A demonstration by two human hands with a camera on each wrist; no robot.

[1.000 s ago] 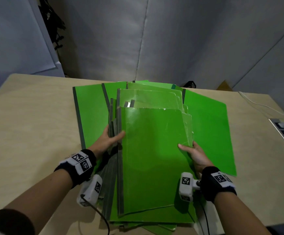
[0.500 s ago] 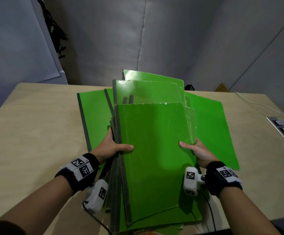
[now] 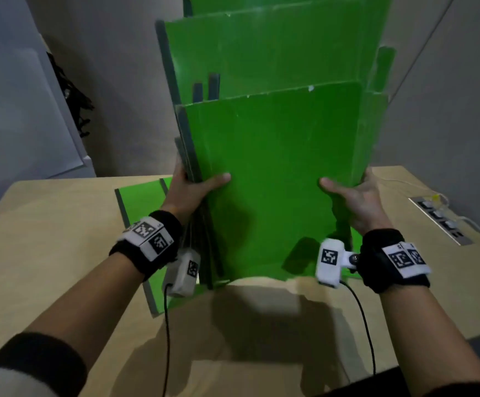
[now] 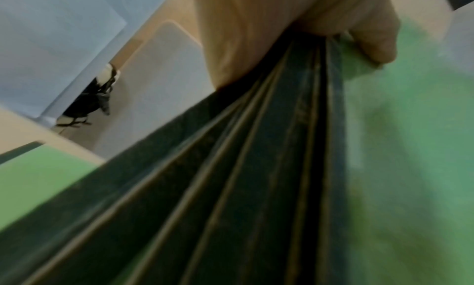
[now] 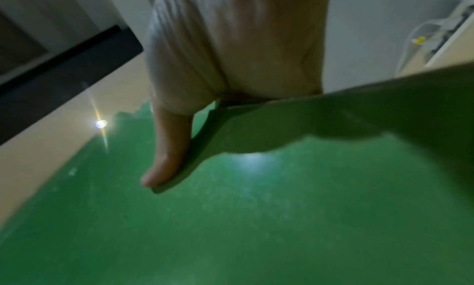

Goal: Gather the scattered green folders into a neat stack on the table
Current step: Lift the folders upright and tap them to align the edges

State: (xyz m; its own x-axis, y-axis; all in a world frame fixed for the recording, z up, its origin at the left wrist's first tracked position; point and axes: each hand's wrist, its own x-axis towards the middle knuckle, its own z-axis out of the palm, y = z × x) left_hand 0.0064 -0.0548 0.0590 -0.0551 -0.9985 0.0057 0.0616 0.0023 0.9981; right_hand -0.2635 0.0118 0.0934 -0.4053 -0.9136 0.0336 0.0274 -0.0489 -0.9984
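Observation:
A bundle of several green folders (image 3: 270, 173) stands nearly upright, its lower edges near the tabletop, the sheets staggered in height. My left hand (image 3: 188, 189) grips its left side at the dark spines (image 4: 256, 167), thumb across the front cover. My right hand (image 3: 353, 196) grips the right edge, thumb (image 5: 169, 147) flat on the front cover (image 5: 256, 218). Another green folder (image 3: 140, 204) lies flat on the table behind my left wrist. A strip of green (image 3: 355, 239) shows flat beside my right wrist.
The light wooden table (image 3: 46, 253) spreads left and toward me. A power strip (image 3: 439, 219) with a white cable lies at the right edge. Grey walls stand behind, with dark gear (image 3: 72, 96) hanging at the back left.
Both hands have tipped the bundle of folders up from lying flat on the table to standing nearly upright. The flat folders underneath stayed on the table.

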